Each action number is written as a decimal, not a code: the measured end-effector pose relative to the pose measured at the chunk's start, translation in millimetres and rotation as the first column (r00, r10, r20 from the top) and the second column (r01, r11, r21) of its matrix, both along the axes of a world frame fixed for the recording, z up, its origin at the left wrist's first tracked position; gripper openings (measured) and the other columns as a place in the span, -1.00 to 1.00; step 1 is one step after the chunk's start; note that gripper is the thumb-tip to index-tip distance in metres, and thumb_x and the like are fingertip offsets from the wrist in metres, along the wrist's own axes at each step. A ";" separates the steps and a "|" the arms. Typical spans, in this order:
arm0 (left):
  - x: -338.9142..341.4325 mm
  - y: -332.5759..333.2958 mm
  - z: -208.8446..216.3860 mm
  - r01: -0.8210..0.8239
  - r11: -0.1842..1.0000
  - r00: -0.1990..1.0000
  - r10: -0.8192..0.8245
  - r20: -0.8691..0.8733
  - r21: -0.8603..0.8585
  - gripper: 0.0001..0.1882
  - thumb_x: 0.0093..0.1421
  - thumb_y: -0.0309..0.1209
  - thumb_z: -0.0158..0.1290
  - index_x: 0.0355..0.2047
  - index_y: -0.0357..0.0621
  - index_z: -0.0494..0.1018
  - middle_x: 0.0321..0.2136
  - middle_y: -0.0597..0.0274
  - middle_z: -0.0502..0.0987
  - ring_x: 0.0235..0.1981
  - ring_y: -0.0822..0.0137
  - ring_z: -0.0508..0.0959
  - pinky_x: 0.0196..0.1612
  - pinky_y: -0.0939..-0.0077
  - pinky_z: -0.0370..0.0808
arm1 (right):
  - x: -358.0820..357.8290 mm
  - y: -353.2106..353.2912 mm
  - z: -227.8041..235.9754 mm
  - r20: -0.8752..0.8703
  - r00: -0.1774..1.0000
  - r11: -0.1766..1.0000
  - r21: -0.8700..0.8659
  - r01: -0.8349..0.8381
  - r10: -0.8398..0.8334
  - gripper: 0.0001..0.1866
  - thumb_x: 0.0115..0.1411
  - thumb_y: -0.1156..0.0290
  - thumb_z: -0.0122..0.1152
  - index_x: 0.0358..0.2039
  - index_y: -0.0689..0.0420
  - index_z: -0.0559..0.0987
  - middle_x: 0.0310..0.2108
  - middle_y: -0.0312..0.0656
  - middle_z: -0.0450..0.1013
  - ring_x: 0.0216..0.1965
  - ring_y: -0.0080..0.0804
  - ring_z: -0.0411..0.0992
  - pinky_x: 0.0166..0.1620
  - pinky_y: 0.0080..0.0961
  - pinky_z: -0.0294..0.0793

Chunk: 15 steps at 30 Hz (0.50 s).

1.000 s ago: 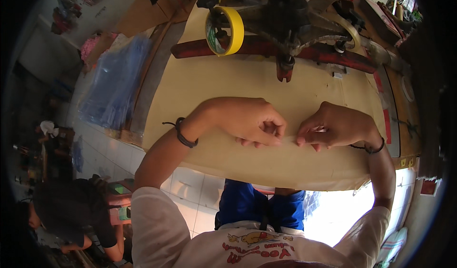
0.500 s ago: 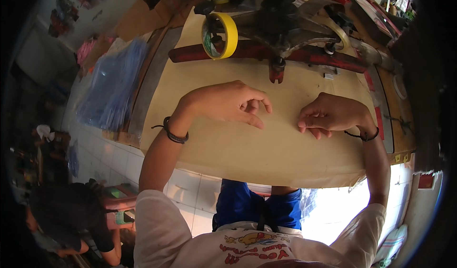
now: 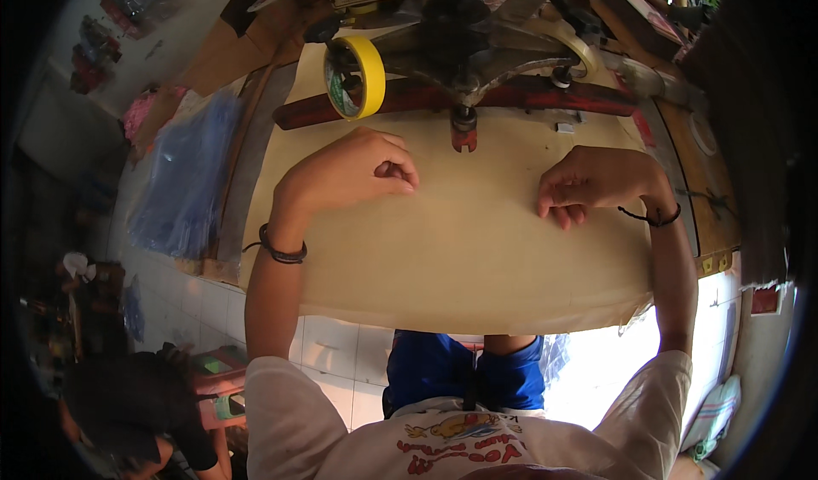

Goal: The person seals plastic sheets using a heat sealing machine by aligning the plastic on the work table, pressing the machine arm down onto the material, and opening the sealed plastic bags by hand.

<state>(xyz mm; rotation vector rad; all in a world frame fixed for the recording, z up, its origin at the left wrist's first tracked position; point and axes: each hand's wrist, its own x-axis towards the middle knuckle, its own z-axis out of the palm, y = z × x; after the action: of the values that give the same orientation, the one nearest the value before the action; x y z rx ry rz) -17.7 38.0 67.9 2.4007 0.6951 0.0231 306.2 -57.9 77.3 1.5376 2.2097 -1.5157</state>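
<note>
My left hand (image 3: pixel 354 170) is over the brown paper-like sheet (image 3: pixel 426 284) covering the worktable, below the roll of yellow tape. Its thumb and fingertips are pressed together; anything between them is too small or hidden to name. On the right side of the same sheet my right hand (image 3: pixel 601 182) has its fingers curled down and drawn in to the thumb, and whatever it may pinch cannot be seen. Ahead of both hands stands a dark metal press head (image 3: pixel 464 62) with spreading arms and a red bar (image 3: pixel 554 96). The yellow tape roll (image 3: pixel 372 78) hangs on its left arm.
A stack of clear bluish plastic sheets (image 3: pixel 187 173) lies at the table's left edge. A paler tape roll (image 3: pixel 586 58) hangs on the machine's right arm. A small metal piece (image 3: pixel 564 128) lies beyond my right hand. Another person (image 3: pixel 128 403) crouches at the lower left.
My left hand has moved left and its spread fingers have closed together. My right hand stays about where it was, fingers curled. The view has shifted slightly.
</note>
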 end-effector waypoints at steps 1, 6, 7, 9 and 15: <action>-0.8 1.0 -0.3 -0.014 1.000 1.000 0.014 -0.019 0.005 -0.85 0.13 -0.48 0.24 -0.30 -0.29 0.63 -0.38 0.19 0.58 -0.37 0.36 0.55 -0.25 0.49 0.51 | -0.6 -0.1 -0.3 0.018 1.000 1.000 0.008 -0.002 0.002 -0.73 0.43 0.32 0.01 -0.16 0.20 0.63 -0.45 -0.28 0.59 -0.46 -0.57 0.53 -0.31 -0.58 0.53; -5.0 7.0 -13.3 -0.036 0.994 0.998 0.030 0.055 0.106 -0.85 0.14 -0.50 0.23 -0.29 -0.30 0.63 -0.35 0.16 0.60 -0.36 0.30 0.60 -0.24 0.45 0.54 | 4.3 -2.8 -1.1 0.008 0.996 0.990 0.109 0.088 -0.090 -0.73 0.44 0.30 0.02 -0.16 0.19 0.63 -0.46 -0.27 0.59 -0.44 -0.54 0.55 -0.29 -0.54 0.54; -4.3 4.8 -13.2 -0.069 0.984 0.995 0.056 0.083 0.165 -0.85 0.14 -0.50 0.23 -0.28 -0.31 0.63 -0.34 0.14 0.61 -0.35 0.27 0.62 -0.24 0.44 0.55 | 6.7 -5.3 2.6 0.041 0.986 0.974 0.163 0.155 -0.164 -0.73 0.44 0.29 0.02 -0.15 0.18 0.63 -0.46 -0.26 0.59 -0.43 -0.53 0.56 -0.28 -0.51 0.55; 0.7 1.3 -14.3 -0.074 0.982 0.988 0.048 0.147 0.174 -0.85 0.13 -0.52 0.22 -0.28 -0.32 0.61 -0.33 0.13 0.60 -0.36 0.23 0.63 -0.24 0.43 0.57 | 12.5 -3.4 1.9 0.051 0.983 0.958 0.239 0.157 -0.174 -0.75 0.42 0.30 0.06 -0.16 0.17 0.64 -0.44 -0.22 0.59 -0.40 -0.49 0.57 -0.26 -0.48 0.56; 7.2 -3.1 -30.6 0.193 0.533 0.981 -0.135 -0.143 0.824 -0.83 0.06 -0.55 0.17 -0.29 -0.23 0.59 -0.29 0.19 0.55 -0.34 0.27 0.63 -0.25 0.40 0.63 | 15.0 5.8 -18.4 0.223 0.975 0.543 0.819 -0.188 0.000 -0.83 0.15 0.43 0.28 -0.22 0.10 0.67 -0.31 -0.22 0.57 -0.29 -0.29 0.55 -0.21 -0.34 0.56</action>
<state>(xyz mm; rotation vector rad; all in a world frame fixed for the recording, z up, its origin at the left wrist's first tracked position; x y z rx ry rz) -10.5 34.9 37.3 3.4179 0.5307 0.2643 321.2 -52.1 58.9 1.5513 2.9951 -0.1291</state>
